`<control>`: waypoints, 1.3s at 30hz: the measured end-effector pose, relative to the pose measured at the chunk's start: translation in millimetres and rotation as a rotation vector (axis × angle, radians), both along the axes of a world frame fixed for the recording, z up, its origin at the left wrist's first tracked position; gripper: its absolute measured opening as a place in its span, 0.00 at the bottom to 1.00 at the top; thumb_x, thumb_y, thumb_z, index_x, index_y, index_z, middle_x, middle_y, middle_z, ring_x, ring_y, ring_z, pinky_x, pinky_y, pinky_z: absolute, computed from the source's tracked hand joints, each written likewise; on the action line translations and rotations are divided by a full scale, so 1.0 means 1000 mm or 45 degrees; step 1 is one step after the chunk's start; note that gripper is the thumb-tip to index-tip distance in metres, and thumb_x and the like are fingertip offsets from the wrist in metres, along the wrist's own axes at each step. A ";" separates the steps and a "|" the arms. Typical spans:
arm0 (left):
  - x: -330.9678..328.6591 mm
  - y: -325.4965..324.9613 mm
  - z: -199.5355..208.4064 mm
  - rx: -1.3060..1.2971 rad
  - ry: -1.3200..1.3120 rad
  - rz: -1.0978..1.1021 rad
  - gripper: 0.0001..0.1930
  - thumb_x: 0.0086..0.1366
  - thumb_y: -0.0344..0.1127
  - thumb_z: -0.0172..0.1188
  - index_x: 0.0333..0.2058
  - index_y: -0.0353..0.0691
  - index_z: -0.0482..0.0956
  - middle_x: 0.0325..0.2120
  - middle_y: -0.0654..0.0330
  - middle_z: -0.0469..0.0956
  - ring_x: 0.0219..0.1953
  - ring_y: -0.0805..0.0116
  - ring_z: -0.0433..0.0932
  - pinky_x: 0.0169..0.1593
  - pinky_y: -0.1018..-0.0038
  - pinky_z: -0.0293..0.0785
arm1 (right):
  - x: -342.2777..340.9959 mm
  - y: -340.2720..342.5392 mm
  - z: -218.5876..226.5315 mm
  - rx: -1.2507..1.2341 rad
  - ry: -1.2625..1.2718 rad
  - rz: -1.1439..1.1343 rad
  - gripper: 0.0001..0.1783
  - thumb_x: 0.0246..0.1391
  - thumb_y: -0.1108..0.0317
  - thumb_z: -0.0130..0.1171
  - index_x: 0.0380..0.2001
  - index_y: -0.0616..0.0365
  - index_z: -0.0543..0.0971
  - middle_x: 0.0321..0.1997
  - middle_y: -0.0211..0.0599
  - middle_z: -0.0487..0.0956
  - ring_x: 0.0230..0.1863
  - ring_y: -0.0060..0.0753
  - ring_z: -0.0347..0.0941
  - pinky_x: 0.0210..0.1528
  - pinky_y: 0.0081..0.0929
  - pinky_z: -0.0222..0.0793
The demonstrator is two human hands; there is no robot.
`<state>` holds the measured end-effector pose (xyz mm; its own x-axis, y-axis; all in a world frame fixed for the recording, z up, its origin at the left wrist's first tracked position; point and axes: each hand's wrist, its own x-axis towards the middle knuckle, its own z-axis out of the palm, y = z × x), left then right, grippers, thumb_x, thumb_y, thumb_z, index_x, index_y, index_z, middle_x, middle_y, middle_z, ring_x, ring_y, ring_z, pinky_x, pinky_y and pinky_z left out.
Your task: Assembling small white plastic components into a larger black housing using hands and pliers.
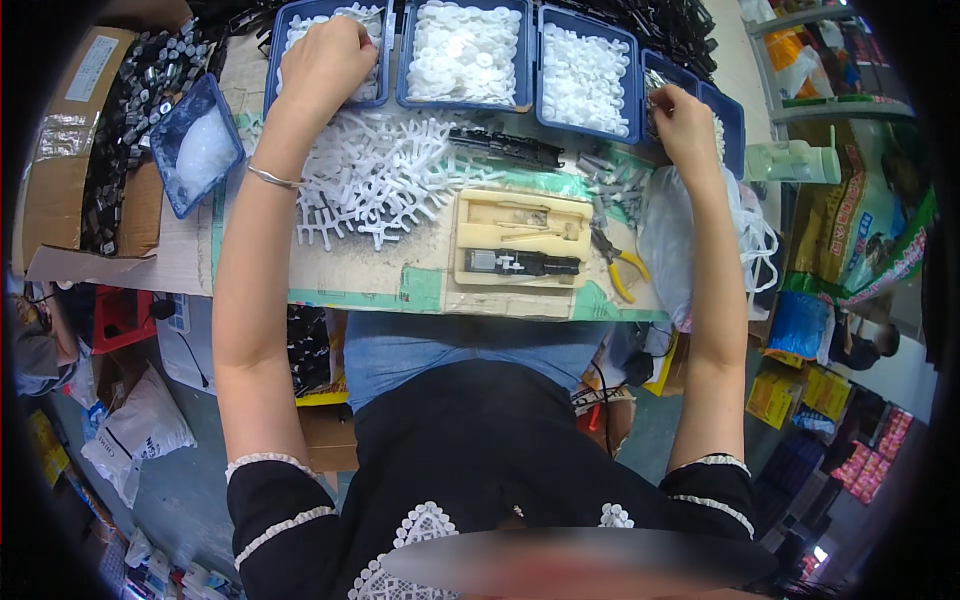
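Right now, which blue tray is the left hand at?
The back row's leftmost tray: the left hand is over it; the right hand is at another, farther right.

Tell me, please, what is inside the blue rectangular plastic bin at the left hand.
Inside the bin, small white plastic pieces show around the left hand. Whatever lies under the hand, and the bin's bottom, is covered from view.

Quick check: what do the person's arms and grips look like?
The left grip and right grip are ungloved. A thin silver-coloured metal bangle circles the left wrist. The short black fabric sleeves each carry two gathered white trim bands. No cables show.
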<state>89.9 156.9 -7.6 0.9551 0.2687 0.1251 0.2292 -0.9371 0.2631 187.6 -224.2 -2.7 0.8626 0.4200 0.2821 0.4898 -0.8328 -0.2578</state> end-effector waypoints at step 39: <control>-0.128 -0.154 0.014 -1.931 -0.281 -0.122 0.04 0.59 0.26 0.59 0.31 0.31 0.77 0.28 0.59 0.79 0.28 0.79 0.75 0.33 0.83 0.72 | -0.169 0.078 0.032 0.961 0.047 0.666 0.13 0.39 0.86 0.58 0.24 0.61 0.66 0.31 0.43 0.74 0.28 0.39 0.74 0.27 0.27 0.70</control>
